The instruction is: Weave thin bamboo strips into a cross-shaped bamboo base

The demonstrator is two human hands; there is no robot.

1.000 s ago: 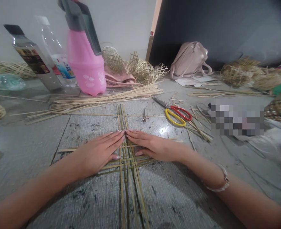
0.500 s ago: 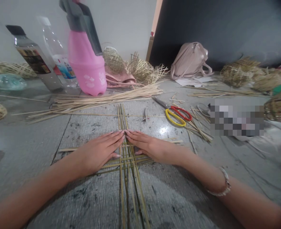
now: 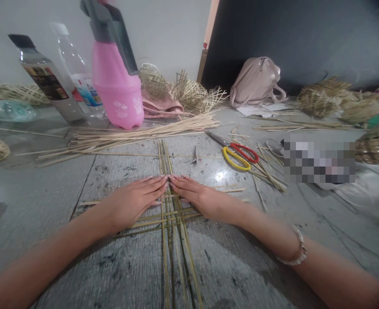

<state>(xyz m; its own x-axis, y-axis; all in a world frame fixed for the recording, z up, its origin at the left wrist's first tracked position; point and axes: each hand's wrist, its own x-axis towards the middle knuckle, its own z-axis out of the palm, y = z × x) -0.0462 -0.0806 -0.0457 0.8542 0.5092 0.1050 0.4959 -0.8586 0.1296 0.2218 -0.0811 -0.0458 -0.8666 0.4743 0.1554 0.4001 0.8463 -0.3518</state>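
Observation:
Thin bamboo strips (image 3: 173, 240) lie crossed on the grey floor, several running toward me and several lying across them. My left hand (image 3: 133, 201) rests flat on the crossing from the left, fingers together and stretched out. From the right, my right hand (image 3: 202, 198) presses flat on the same strips, a bracelet on its wrist. The fingertips of both hands nearly meet over the lengthwise strips. Neither hand grips anything.
A bundle of loose strips (image 3: 134, 135) lies beyond the hands. Scissors with red and yellow handles (image 3: 237, 155) and a small metal tool (image 3: 194, 155) lie to the right. A pink spray bottle (image 3: 115, 81), other bottles (image 3: 48, 81), a pink bag (image 3: 257, 81) and woven baskets (image 3: 189, 92) stand further back.
Both hands have slid slightly toward me along the strips while staying flat. The crosswise strips under them sit a little closer together.

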